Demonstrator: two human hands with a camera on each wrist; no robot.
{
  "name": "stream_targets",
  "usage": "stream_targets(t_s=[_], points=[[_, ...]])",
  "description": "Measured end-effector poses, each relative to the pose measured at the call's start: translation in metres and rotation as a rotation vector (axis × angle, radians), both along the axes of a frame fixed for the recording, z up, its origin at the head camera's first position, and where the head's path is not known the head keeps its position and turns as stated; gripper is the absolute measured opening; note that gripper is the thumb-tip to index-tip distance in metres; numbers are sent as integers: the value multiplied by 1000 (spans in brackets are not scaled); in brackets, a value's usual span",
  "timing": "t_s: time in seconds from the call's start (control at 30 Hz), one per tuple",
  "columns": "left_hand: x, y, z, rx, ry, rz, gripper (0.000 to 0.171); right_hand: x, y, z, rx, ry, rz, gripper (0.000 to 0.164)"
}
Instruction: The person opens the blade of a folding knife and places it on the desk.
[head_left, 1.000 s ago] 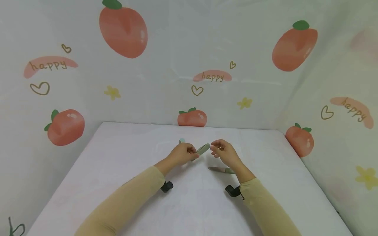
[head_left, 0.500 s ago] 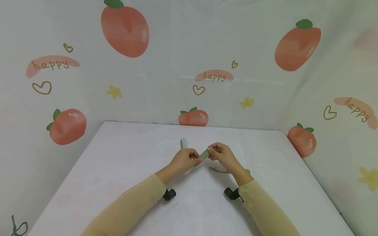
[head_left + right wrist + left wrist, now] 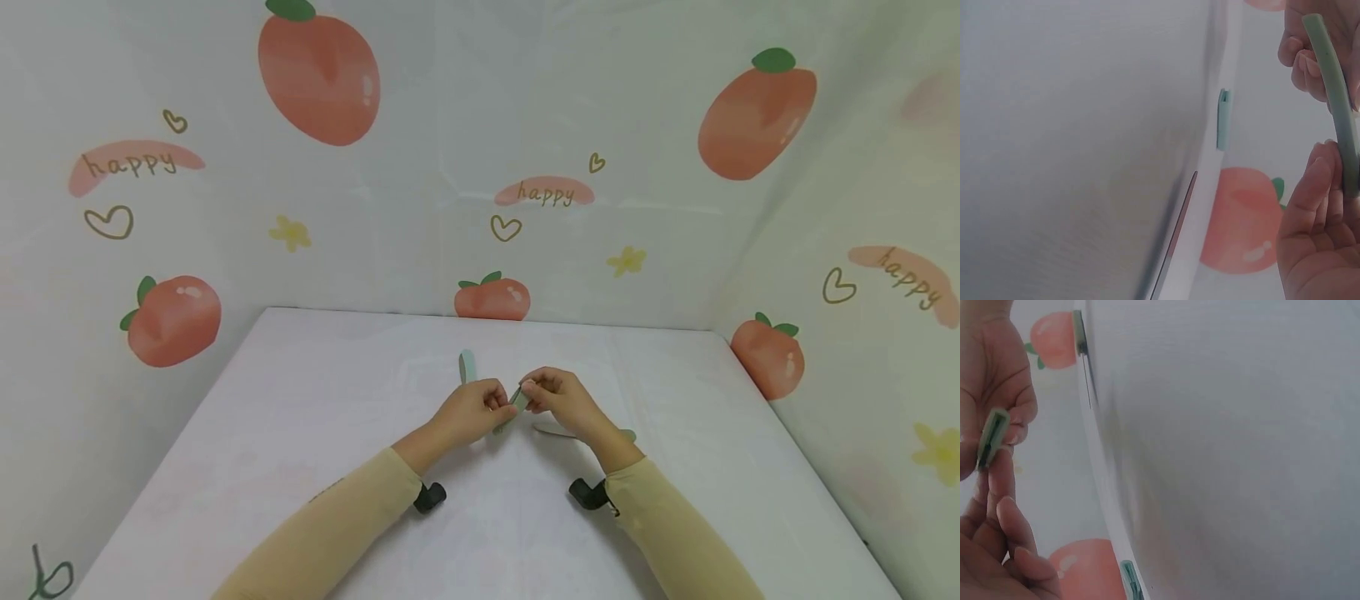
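A green folding knife [image 3: 519, 400] with a dark slot along its handle is held up between both hands, tilted, its blade folded in. My left hand [image 3: 468, 411] pinches its lower end with thumb and fingers. At the upper end, the thumb and fingertips of my right hand [image 3: 566, 400] pinch it too. The right wrist view shows the long, gently curved back of the green handle [image 3: 1330, 75]; the left wrist view looks onto its slotted end [image 3: 994, 428]. A second knife, blade out [image 3: 553, 431], lies on the table, partly behind my right wrist.
A pale teal folded knife [image 3: 468, 367] rests on the white table [image 3: 337, 400] just beyond my left hand. Black wrist cameras [image 3: 430, 497] hang below both sleeves. A white curtain printed with fruit [image 3: 491, 297] stands behind the table and along its sides.
My right hand has moved left and slightly down from beside the green knife and now pinches its upper end. The knife has turned to a steeper tilt, and more of the teal knife shows.
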State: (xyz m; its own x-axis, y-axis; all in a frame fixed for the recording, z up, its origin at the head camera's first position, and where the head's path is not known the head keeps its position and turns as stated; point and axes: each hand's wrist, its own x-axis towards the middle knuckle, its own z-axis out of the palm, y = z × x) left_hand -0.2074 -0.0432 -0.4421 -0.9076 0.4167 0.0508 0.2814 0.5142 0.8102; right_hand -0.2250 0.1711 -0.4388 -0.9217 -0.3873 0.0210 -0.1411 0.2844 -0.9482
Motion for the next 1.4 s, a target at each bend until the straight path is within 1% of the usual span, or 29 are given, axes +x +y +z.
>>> stream_targets(t_s=[0.03, 0.17, 0.23, 0.27, 0.33, 0.57, 0.8, 0.97, 1.17, 1.27, 1.4], points=[[0, 0, 0, -7, 4, -17, 22, 3, -2, 5, 0, -6, 10, 28], [-1, 0, -2, -23, 3, -74, 26, 4, -4, 6, 3, -2, 59, 27], [-2, 0, -3, -28, 0, -93, 28, 5, -5, 7, 10, -3, 71, 26], [-1, 0, -2, -27, -5, -98, 28, 3, -4, 3, 12, 0, 75, 26], [-2, 0, -2, -27, -10, -109, 29, 4, -5, 4, 15, -2, 80, 27], [-2, -2, -1, 46, -9, -138, 25, 4, -4, 5, 14, 19, 94, 27], [-4, -3, -1, 119, -32, -150, 23, 2, -2, 5, -9, 47, 99, 25], [-4, -6, 1, 140, -34, -140, 25, 2, 0, 7, -29, 46, 95, 24], [-5, -8, 0, 173, 33, -150, 24, 1, 2, 5, -31, 24, 85, 25], [-5, -9, -2, 193, 74, -122, 22, 1, 3, 7, -41, 10, 84, 26], [-6, -12, -1, 240, 111, -46, 22, 2, 4, 9, -67, -33, 51, 28]])
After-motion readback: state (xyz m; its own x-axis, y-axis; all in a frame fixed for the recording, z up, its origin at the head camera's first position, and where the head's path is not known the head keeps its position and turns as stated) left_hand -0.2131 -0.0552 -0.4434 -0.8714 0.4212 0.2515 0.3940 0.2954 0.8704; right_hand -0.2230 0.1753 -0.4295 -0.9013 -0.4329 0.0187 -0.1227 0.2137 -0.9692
